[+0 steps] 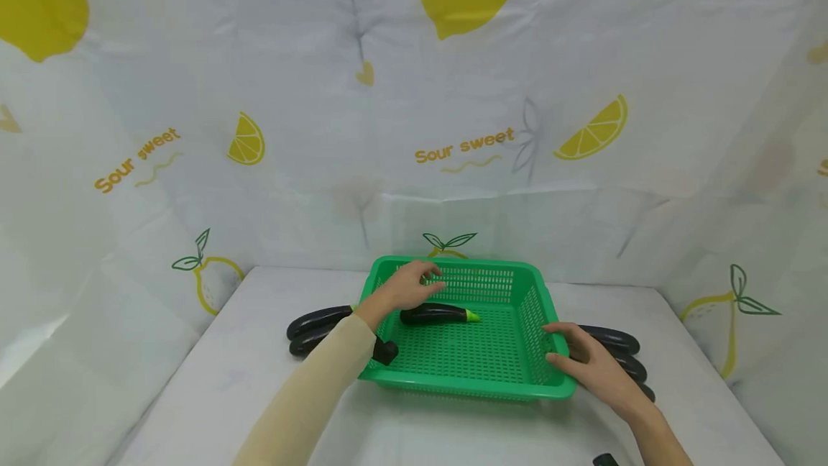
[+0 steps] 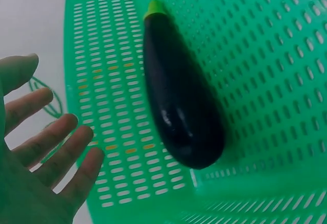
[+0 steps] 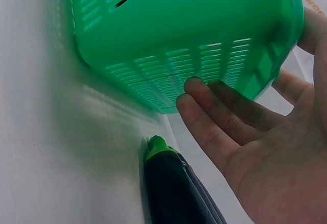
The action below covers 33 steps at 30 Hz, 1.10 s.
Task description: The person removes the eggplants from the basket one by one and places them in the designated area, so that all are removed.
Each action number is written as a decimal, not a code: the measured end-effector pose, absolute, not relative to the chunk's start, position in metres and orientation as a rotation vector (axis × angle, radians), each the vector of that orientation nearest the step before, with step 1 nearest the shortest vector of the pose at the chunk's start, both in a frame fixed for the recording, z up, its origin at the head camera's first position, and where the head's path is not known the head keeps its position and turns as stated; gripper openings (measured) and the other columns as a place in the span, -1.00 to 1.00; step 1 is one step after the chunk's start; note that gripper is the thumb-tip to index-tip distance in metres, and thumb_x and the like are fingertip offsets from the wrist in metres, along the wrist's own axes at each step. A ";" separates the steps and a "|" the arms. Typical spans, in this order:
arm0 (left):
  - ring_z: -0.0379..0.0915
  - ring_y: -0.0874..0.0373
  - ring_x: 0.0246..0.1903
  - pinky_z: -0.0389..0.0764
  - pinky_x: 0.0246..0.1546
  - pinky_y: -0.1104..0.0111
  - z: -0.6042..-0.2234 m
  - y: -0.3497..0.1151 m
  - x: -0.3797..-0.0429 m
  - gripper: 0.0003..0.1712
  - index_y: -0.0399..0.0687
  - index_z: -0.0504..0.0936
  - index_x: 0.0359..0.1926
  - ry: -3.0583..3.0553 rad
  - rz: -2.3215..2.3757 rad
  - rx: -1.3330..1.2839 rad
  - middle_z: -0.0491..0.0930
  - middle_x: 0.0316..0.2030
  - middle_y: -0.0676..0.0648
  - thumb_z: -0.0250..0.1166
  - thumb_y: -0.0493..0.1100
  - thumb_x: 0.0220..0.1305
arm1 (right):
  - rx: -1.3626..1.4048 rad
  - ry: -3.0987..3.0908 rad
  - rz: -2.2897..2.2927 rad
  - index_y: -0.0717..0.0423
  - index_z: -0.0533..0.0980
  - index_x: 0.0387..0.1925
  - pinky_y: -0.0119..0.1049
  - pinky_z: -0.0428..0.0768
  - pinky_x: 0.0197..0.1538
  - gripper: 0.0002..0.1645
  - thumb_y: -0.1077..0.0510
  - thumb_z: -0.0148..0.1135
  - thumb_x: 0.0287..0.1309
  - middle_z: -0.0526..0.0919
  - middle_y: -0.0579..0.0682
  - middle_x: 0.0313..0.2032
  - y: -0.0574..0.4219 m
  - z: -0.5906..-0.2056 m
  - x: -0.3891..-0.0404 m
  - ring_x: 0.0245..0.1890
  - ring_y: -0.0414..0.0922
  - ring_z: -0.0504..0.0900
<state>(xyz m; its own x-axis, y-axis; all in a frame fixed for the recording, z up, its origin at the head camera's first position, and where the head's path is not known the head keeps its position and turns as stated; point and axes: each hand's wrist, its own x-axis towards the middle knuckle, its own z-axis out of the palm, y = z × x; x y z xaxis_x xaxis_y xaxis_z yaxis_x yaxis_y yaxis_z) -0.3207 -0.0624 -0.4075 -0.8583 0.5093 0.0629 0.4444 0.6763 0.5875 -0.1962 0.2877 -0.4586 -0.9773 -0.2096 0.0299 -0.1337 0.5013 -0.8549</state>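
A green plastic basket (image 1: 453, 377) with slotted walls sits in the middle of the table. One dark eggplant (image 1: 432, 314) with a green cap lies inside, near the back left; the left wrist view shows its whole length. Over that eggplant hovers my left hand (image 1: 409, 286), fingers spread and loosely bent, holding nothing. My right hand (image 1: 591, 364) grips the basket's right rim, with its remaining fingers (image 3: 207, 129) along the outside of the slotted wall. Just below that hand, an eggplant (image 3: 171, 185) lies on the table beside the basket.
Two eggplants (image 1: 317, 320) lie left of the basket, partly behind my left sleeve (image 1: 317, 387). Several more eggplants (image 1: 611, 339) lie to its right, partly covered by my right hand. A white sheet with lemon prints (image 1: 401, 164) hangs behind and beside the white table (image 1: 213, 372).
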 end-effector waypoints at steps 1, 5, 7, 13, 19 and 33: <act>0.49 -0.11 0.13 0.53 0.08 0.01 -0.410 -0.062 -0.322 -0.55 -0.06 0.55 0.28 2.771 0.926 0.782 0.51 0.17 -0.21 0.15 0.07 0.55 | -0.305 2.651 -1.503 0.19 0.27 0.43 0.31 0.41 0.25 -0.30 0.00 0.25 0.42 0.20 0.46 0.43 0.287 -0.459 -0.196 0.38 0.45 0.27; 0.49 -0.09 0.14 0.53 0.08 0.03 -0.419 -0.061 -0.325 -0.55 -0.03 0.55 0.28 2.748 0.905 0.746 0.51 0.18 -0.20 0.16 0.07 0.54 | -0.318 2.638 -1.521 0.19 0.28 0.43 0.29 0.42 0.24 -0.31 0.02 0.25 0.42 0.21 0.44 0.43 0.286 -0.458 -0.196 0.37 0.44 0.28; 0.48 -0.09 0.15 0.53 0.08 0.02 -0.423 -0.062 -0.325 -0.55 -0.02 0.55 0.28 2.738 0.898 0.725 0.52 0.19 -0.20 0.17 0.07 0.53 | -0.323 2.633 -1.533 0.20 0.28 0.42 0.28 0.43 0.24 -0.32 0.03 0.25 0.42 0.22 0.44 0.43 0.286 -0.458 -0.196 0.37 0.43 0.29; 0.47 -0.13 0.16 0.53 0.08 0.00 -0.434 -0.065 -0.325 -0.53 -0.03 0.53 0.30 2.683 0.884 0.637 0.52 0.19 -0.21 0.19 0.06 0.52 | -0.332 2.632 -1.538 0.20 0.28 0.42 0.26 0.43 0.25 -0.32 0.03 0.25 0.42 0.22 0.44 0.43 0.286 -0.457 -0.196 0.38 0.43 0.29; 0.50 -0.10 0.11 0.54 0.05 0.03 -0.443 -0.066 -0.323 -0.52 -0.09 0.53 0.29 2.639 0.857 0.623 0.55 0.14 -0.19 0.25 0.02 0.49 | -0.333 2.619 -1.536 0.19 0.27 0.43 0.25 0.44 0.25 -0.31 0.03 0.25 0.42 0.21 0.45 0.44 0.288 -0.459 -0.196 0.37 0.43 0.29; 0.55 0.01 0.01 0.58 -0.03 0.11 -0.445 -0.049 -0.324 -0.68 0.06 0.64 0.14 2.647 0.866 0.627 0.60 0.05 -0.09 0.31 -0.01 0.44 | -0.303 2.603 -1.541 0.19 0.27 0.42 0.25 0.44 0.25 -0.31 0.02 0.25 0.42 0.19 0.44 0.45 0.290 -0.458 -0.196 0.38 0.43 0.27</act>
